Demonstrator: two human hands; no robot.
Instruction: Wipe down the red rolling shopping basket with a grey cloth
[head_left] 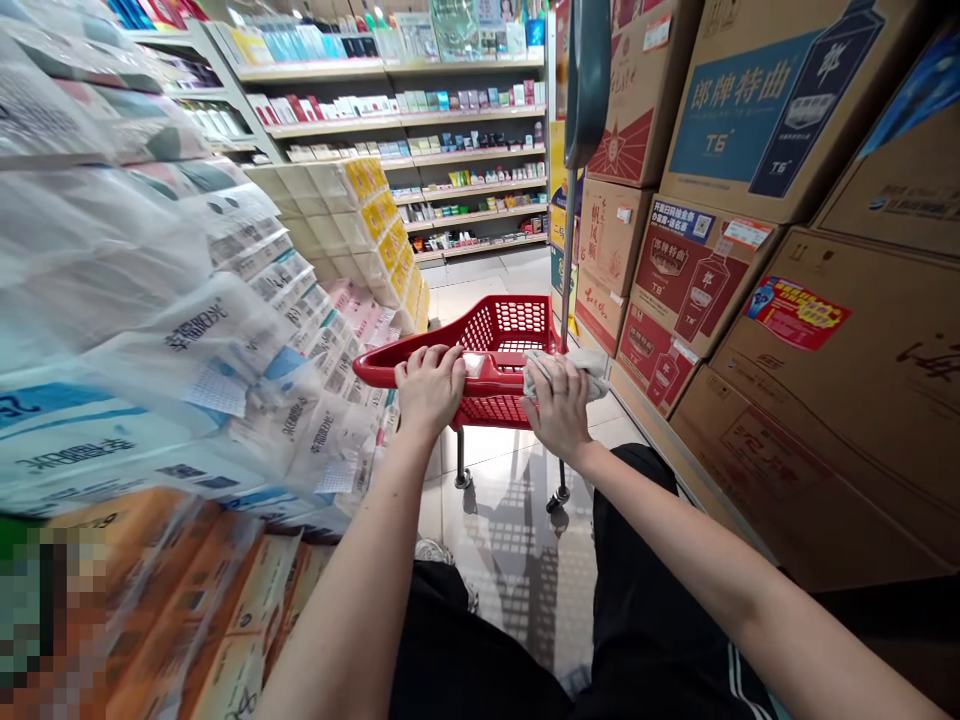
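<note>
A red plastic shopping cart (510, 335) on small wheels stands on the tiled aisle floor in front of me. My left hand (430, 385) is closed over the left part of its red handle bar. My right hand (559, 405) grips the right part of the bar, pressing a pale crumpled cloth (592, 362) against it. The basket looks empty as far as I can see into it. A dark upright pole (568, 230) rises from the cart's right side.
Stacked packs of tissue paper in clear plastic (225, 330) crowd the left of the aisle. Brown cardboard liquor cartons (750, 250) are piled high on the right. Shelves of small goods (450, 150) close the far end. My dark trousers (652, 620) fill the bottom.
</note>
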